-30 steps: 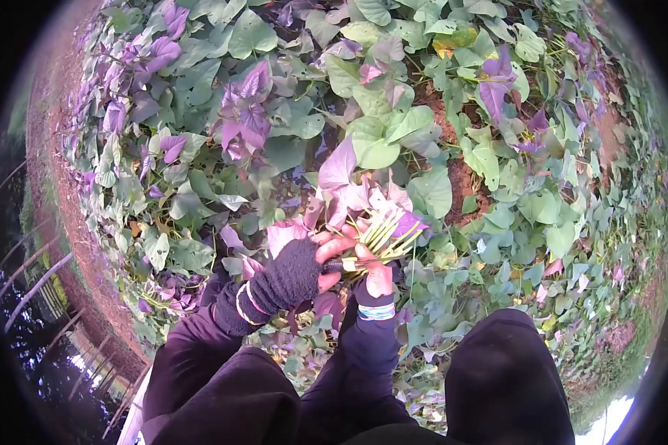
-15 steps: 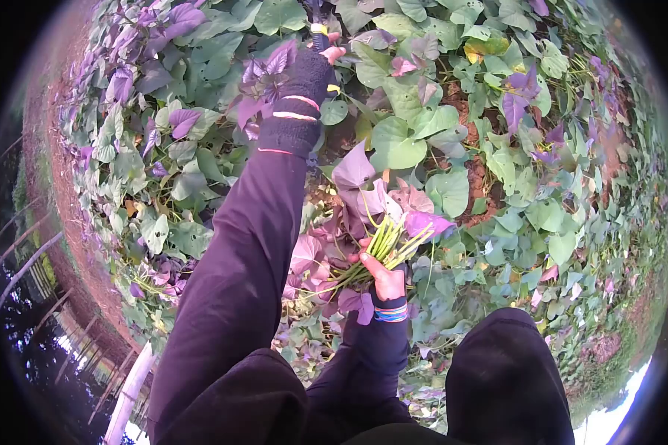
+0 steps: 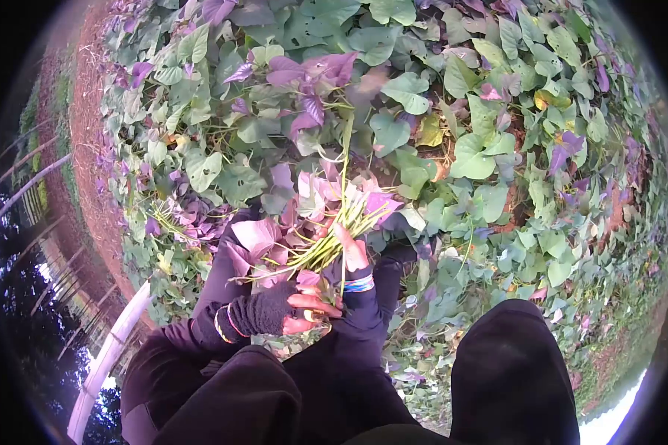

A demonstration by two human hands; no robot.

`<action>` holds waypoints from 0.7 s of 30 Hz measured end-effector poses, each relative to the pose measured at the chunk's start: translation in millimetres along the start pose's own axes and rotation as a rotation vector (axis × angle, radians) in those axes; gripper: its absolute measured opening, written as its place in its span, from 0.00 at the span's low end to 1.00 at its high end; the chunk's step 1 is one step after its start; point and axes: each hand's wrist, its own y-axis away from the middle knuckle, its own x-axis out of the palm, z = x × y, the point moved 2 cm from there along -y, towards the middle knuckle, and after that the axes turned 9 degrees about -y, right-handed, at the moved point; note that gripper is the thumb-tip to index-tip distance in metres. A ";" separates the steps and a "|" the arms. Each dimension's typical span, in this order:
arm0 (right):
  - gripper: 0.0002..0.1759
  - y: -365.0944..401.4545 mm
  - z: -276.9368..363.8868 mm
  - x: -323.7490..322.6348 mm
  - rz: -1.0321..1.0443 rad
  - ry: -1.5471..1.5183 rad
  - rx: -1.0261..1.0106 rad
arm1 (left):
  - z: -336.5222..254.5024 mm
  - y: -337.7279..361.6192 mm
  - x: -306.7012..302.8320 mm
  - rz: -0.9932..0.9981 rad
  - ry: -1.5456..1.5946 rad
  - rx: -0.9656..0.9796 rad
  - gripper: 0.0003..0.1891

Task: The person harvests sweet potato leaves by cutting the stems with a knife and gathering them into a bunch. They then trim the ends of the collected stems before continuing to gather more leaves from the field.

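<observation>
In my right hand [image 3: 354,251], closed with the thumb on top, is a bunch of cut sweet potato vine stems [image 3: 332,239]. Its pale purple leaves [image 3: 255,236] spread to the left. My left hand [image 3: 312,305], in a dark fingerless glove, is just below the bunch, near my right wrist. Its fingers are curled round a dark-handled tool with yellow bands [image 3: 316,316]; the blade end cannot be made out clearly. One long stem [image 3: 346,144] runs up from the bunch towards purple leaves [image 3: 315,78]; whether it is still rooted cannot be told.
Dense green and purple sweet potato vines [image 3: 416,178] cover the ground ahead and to the right. My knees [image 3: 512,363] frame the bottom of the view. At the left are bare reddish soil [image 3: 100,170], a pale pole [image 3: 111,356] and a stick fence [image 3: 48,245].
My left hand has come back from the plants at the top, down beside the bunch, with the tool still in it. The bunch has shifted left, and a long stem now stretches upward from it.
</observation>
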 end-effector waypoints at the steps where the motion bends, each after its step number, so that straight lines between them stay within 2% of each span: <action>1: 0.15 6.8 -6.2 -1.3 -0.045 0.059 -0.037 | -1.5 6.2 0.9 -0.005 0.019 -0.005 0.17; 2: 0.12 15.8 -10.0 0.2 -0.090 0.120 -0.074 | -0.7 7.8 -1.7 0.008 0.054 -0.067 0.16; 3: 0.12 27.5 -11.5 -2.4 -0.229 0.176 -0.018 | 3.0 8.1 -6.6 0.024 0.087 -0.129 0.16; 4: 0.11 40.5 -12.1 -2.9 -0.370 0.230 0.040 | 14.6 4.4 -20.2 -0.170 -0.384 0.201 0.15; 5: 0.11 47.1 -20.6 -11.8 -0.436 0.291 0.012 | 34.9 6.5 -33.5 -0.284 -0.562 0.078 0.15; 6: 0.11 57.3 -19.7 -23.3 -0.378 0.754 -0.104 | 61.2 3.6 -37.6 -0.276 -0.509 -0.427 0.16; 7: 0.12 63.2 -27.8 -27.4 -0.439 0.633 -0.095 | 86.1 1.6 -48.3 -0.343 -0.470 -0.547 0.16; 8: 0.14 68.1 -34.9 -30.3 -0.496 0.511 -0.089 | 118.3 2.4 -48.6 -0.209 -0.646 -0.528 0.14; 9: 0.14 73.7 -40.4 -35.3 -0.504 0.511 -0.083 | 131.3 -7.8 -52.1 -0.079 -0.684 -0.682 0.15; 11: 0.16 86.5 -42.2 -41.3 -0.536 0.952 -0.141 | 174.9 -10.4 -29.2 -0.009 -0.799 -0.495 0.12; 12: 0.16 93.7 -40.3 -39.5 -0.544 0.954 -0.141 | 189.0 -8.3 -21.3 -0.009 -0.793 -0.490 0.12; 14: 0.16 109.8 -31.9 -29.2 -0.454 0.962 -0.144 | 212.5 4.9 -7.8 0.393 -0.766 -0.646 0.13; 15: 0.16 118.9 -32.4 -33.5 -0.444 0.953 -0.151 | 216.0 16.2 -12.0 0.372 -0.727 -0.751 0.12; 16: 0.16 128.5 -30.2 -28.3 -0.414 0.893 -0.244 | 219.7 31.2 -18.6 0.350 -0.688 -0.857 0.12; 17: 0.17 135.6 -31.8 -29.7 -0.407 0.930 -0.254 | 225.0 49.5 -18.2 0.365 -0.551 -0.953 0.11; 18: 0.17 138.8 -34.2 -30.0 -0.399 0.963 -0.264 | 215.9 52.0 -16.5 0.361 -0.552 -0.952 0.11; 20: 0.16 140.4 -33.2 -6.0 -0.388 0.862 -0.311 | 185.4 60.8 -18.2 0.137 -0.639 -0.809 0.11; 21: 0.16 141.1 -35.8 -1.8 -0.358 0.905 -0.341 | 175.3 64.0 -15.8 0.024 -0.687 -0.839 0.11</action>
